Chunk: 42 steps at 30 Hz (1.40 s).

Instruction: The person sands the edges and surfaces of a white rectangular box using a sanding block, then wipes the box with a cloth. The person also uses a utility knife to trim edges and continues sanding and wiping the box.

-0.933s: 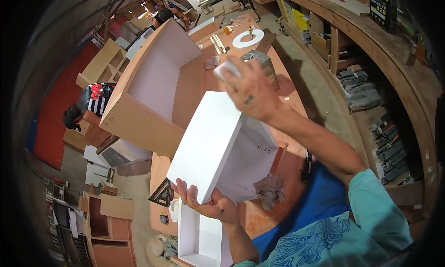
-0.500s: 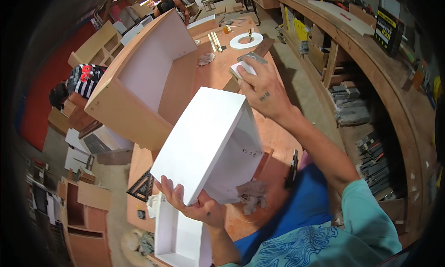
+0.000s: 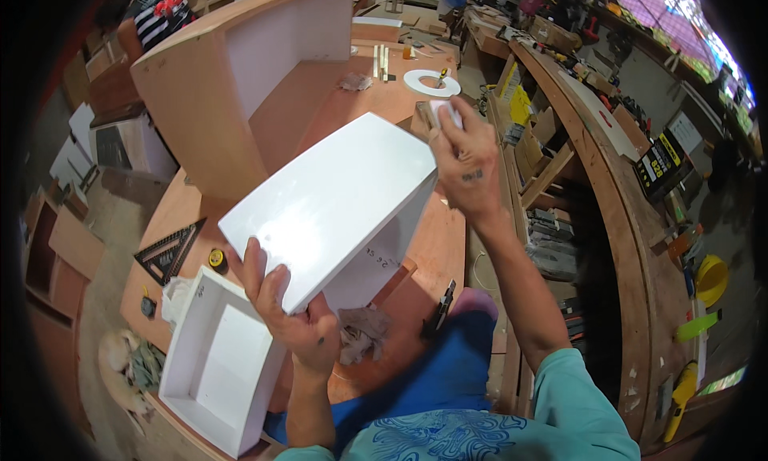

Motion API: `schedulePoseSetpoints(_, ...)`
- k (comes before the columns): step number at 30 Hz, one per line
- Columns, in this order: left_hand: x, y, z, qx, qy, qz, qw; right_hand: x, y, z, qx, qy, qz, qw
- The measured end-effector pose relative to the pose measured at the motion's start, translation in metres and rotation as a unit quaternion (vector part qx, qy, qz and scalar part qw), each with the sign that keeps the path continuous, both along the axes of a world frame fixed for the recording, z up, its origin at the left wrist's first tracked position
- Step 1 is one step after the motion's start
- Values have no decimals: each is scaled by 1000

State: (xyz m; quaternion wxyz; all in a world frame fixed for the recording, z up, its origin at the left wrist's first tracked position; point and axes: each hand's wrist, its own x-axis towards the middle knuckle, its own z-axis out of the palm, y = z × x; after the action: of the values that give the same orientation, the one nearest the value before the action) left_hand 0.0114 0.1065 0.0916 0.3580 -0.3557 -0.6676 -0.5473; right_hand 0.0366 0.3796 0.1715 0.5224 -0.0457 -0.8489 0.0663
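Observation:
A white drawer box [image 3: 332,201] is held tilted above the worktable, its broad glossy face up and its hollow side toward me. My left hand [image 3: 292,313] grips its near left corner, thumb at the edge and fingers spread on the white face. My right hand [image 3: 468,161] is closed round a small white and brown sanding block [image 3: 436,113], by the drawer box's far right corner. Whether the block touches the box I cannot tell. A second white drawer box [image 3: 224,357] stands at the lower left. A crumpled cloth [image 3: 364,333] lies below the held box.
A large wooden cabinet [image 3: 192,109] stands at the left. On the table [image 3: 336,113] lie a black triangular square [image 3: 170,251], a tape measure [image 3: 218,259], a utility knife [image 3: 439,307] and a white ring [image 3: 432,83]. A long workbench [image 3: 608,157] runs along the right. A person [image 3: 152,17] bends beyond the cabinet.
My right hand has turned the sanding block and brought it down to the drawer box's far corner. The held box is tilted flatter. My view has swung right.

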Motion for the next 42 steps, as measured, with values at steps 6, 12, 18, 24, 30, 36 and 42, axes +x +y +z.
schedulePoseSetpoints(6, 0, 4, -4, 16, -19, -5, 1000, 62, -75, -24, -42, -27, 63, 997)
schedulePoseSetpoints(12, -4, 8, -5, 23, -2, -10, 1000, 38, -85, -10, -4, -65, 71, 995)
schedulePoseSetpoints(18, -1, 8, -3, 24, -18, -5, 1000, 29, -78, 4, -7, -63, 39, 997)
schedulePoseSetpoints(24, 3, 14, -5, 33, -27, 4, 999, 64, -147, -9, 24, -108, 113, 987)
schedulePoseSetpoints(30, 2, 12, -3, 23, -32, 2, 999, 21, -120, 19, -30, -77, 113, 990)
schedulePoseSetpoints(36, 3, 12, 0, 25, 4, 63, 998, 78, -178, 6, 63, -168, 155, 971)
schedulePoseSetpoints(42, 1, 12, -4, 27, 3, 67, 997, 28, -163, 16, 39, -113, 128, 985)
